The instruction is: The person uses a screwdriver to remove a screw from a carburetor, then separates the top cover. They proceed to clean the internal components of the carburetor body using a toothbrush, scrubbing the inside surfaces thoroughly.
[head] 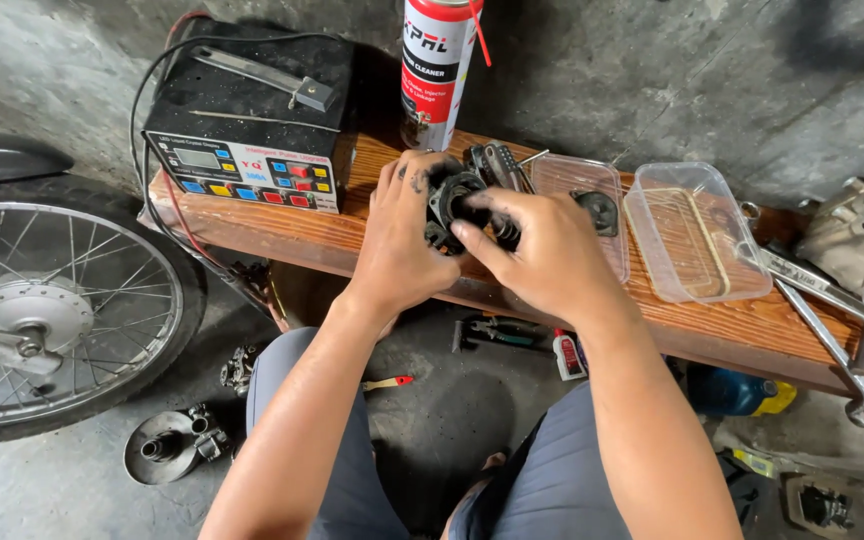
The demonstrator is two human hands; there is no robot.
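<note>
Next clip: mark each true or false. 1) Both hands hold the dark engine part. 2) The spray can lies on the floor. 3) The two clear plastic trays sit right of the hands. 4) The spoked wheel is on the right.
1) True: left hand and right hand hold the dark engine part.
2) False: the spray can stands upright on the wooden bench.
3) True: clear plastic trays.
4) False: the spoked wheel is on the left.
</note>
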